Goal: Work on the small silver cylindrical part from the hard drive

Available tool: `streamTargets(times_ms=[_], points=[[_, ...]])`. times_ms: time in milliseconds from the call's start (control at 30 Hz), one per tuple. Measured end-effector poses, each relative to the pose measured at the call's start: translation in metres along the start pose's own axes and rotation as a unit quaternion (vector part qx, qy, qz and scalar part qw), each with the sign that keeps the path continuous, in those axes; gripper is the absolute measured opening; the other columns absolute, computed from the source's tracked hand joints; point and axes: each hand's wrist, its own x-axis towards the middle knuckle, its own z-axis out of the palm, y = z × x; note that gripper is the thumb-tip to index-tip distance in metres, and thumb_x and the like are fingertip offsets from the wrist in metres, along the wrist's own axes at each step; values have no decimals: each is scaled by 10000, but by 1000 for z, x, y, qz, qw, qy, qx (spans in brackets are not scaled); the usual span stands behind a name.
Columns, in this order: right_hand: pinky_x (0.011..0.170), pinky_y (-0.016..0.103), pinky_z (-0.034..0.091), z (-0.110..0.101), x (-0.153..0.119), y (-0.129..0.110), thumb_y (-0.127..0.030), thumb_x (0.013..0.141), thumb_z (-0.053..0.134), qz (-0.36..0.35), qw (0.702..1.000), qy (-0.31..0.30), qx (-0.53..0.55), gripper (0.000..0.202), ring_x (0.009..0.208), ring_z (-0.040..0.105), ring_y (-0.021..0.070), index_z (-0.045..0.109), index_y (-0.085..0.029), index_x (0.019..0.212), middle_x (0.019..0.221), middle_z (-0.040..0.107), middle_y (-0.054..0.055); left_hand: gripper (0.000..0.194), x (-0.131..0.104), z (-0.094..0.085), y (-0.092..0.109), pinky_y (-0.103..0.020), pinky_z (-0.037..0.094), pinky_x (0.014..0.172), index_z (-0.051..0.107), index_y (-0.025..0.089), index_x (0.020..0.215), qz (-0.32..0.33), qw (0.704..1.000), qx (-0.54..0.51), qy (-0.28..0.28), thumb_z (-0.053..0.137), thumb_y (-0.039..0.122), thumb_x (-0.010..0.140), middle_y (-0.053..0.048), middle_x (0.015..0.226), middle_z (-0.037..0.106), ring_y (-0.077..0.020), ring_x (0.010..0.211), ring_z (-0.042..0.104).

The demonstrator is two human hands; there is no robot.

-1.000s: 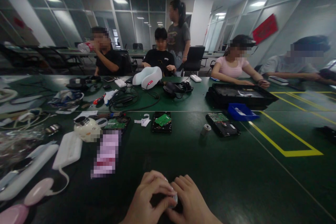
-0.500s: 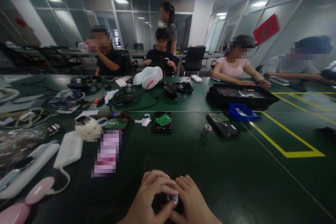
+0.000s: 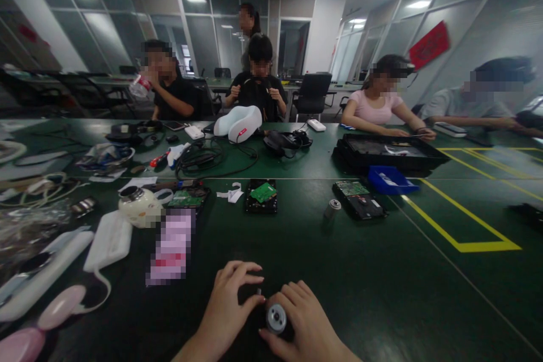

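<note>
Silver-grey metal cylinder, one: grasped in the right hand, thumb and fingers curled about its side, over the green table. Left hand: fingers loosely parted, thumb tip close to the cylinder; small grey piece visible between thumb and forefinger, pinched or not, cannot tell.

Progress, as judged: handling under way; cylinder not yet set down; whether work on it is complete, not shown.

Appearance: round end face upward, pale rim, dark centre, small dark spots; side mostly hidden by fingers.

Farther out: second metal cylinder, upright, unheld; black unit with green board; similar unit, blue tray just beyond.
</note>
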Motion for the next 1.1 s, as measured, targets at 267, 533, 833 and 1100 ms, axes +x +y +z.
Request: streamTargets(times_ms=[267, 533, 833, 1100], points=[[799, 362, 369, -3, 1, -3, -415, 802, 657, 6, 1000, -8, -2, 239, 839, 566, 229, 608, -220, 930, 897, 641, 37, 355, 2, 1, -4, -432, 493, 850, 704, 255, 926, -17, 1000, -15, -3, 744, 22, 661, -9, 886, 745, -259, 898, 671], [822, 377, 380, -2, 1, -3, -413, 794, 655, 8, 1000, -11, -16, 238, 835, 571, 229, 604, -209, 906, 871, 626, 37, 70, -3, -9, 20, -258, 580, 712, 711, 218, 821, 54, 986, -159, 4, 708, 154, 793, -9, 837, 736, -192, 776, 728], [816, 377, 371, 3, 0, 0, -351, 769, 647, 2, 1000, 4, -10, 182, 810, 554, 222, 586, -212, 868, 827, 613, 26, 241, -11, -14, 31, -202, 579, 730, 672, 234, 948, 150, 969, -189, -50, 641, 38, 810, 1, 865, 739, -155, 774, 728], [830, 369, 368, -1, 0, -2, -294, 740, 636, 3, 1000, -8, -8, 132, 803, 541, 208, 562, -214, 815, 800, 593, 8, 219, -13, -13, 37, -217, 568, 719, 657, 231, 904, 138, 972, -174, -73, 659, 47, 785, 9, 822, 738, -159, 745, 715]])
